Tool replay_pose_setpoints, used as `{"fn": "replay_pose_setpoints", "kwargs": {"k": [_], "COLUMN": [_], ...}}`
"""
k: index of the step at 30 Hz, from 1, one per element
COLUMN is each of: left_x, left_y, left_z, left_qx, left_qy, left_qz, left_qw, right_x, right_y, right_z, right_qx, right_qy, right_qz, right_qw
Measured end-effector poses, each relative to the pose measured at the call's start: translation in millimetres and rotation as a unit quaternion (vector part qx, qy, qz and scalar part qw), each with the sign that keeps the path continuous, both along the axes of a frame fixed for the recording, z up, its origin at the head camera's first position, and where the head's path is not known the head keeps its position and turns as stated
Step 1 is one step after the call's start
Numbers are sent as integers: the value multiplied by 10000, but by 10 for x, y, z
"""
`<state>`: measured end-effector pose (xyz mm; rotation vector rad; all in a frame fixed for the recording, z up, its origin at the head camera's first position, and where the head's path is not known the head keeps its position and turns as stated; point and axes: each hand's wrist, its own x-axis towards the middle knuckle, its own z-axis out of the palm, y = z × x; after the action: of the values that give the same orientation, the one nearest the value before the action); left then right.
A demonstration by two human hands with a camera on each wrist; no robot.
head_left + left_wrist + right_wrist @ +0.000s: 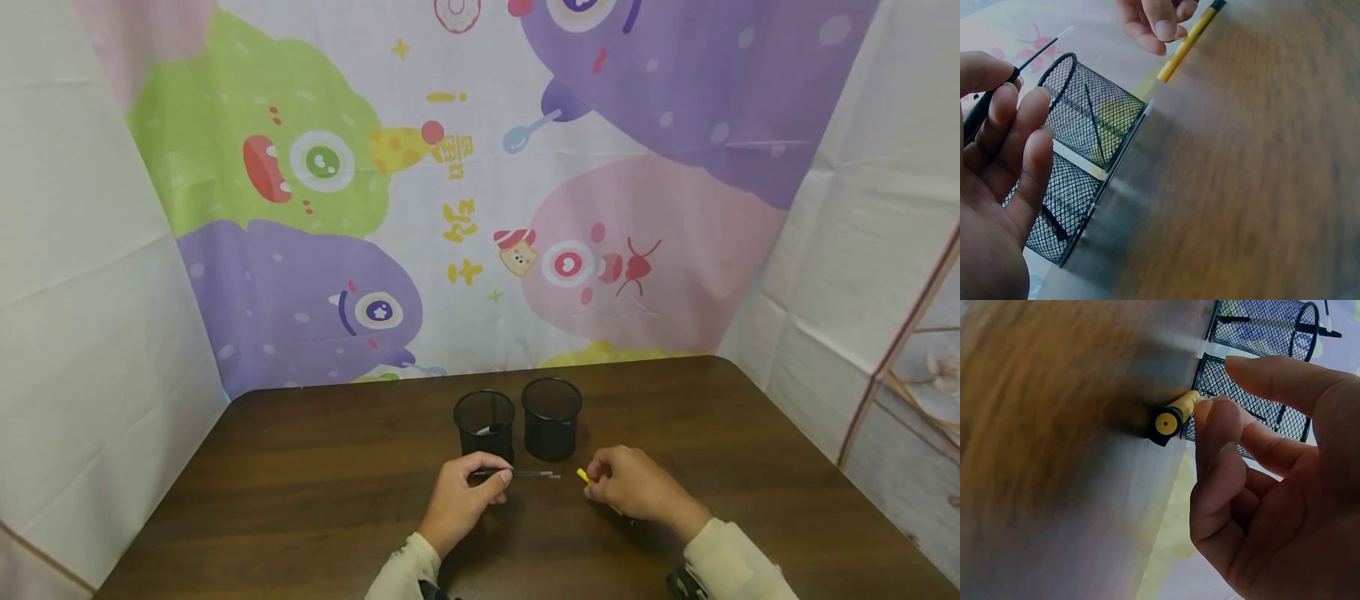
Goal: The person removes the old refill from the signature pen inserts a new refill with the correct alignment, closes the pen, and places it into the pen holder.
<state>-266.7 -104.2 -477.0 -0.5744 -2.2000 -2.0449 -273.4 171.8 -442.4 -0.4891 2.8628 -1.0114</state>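
My left hand (467, 493) pinches a slim black-handled stick between thumb and fingertips; its thin shaft (1039, 52) ends in a clear tip, pointing right. Another thin stick (1149, 107) with a pale tip runs along the foot of the cups in the left wrist view. My right hand (630, 483) is low over the table, bent fingertips right at a yellow pen (1191, 42) with a black end. In the right wrist view the thumb stands apart from the fingers, and the pen's round end (1166, 424) faces the camera.
Two black mesh pen cups (551, 437) stand side by side just beyond my hands. The left one has a dark pen (1316, 330) inside. The brown wooden table (315, 500) ends at a cartoon-print cloth (480, 317), with white cloth on both sides.
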Motion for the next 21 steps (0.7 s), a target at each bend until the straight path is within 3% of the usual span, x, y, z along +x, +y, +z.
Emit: {"fn": "replay_pose_setpoints", "kwargs": {"k": [8,21], "left_x": [0,-10], "left_y": [3,0], "left_z": [5,8], "left_qx": [-22,60], "left_qy": [18,-75], "left_qz": [-33,-36], "left_qw": [10000,9999], "right_x": [13,-18], "right_y": [-49,-26], "right_z": [21,16], "right_qx": [712,1252], "right_qy": [72,413], "right_qz": [-434,-530], "right_qw": [9965,9898]}}
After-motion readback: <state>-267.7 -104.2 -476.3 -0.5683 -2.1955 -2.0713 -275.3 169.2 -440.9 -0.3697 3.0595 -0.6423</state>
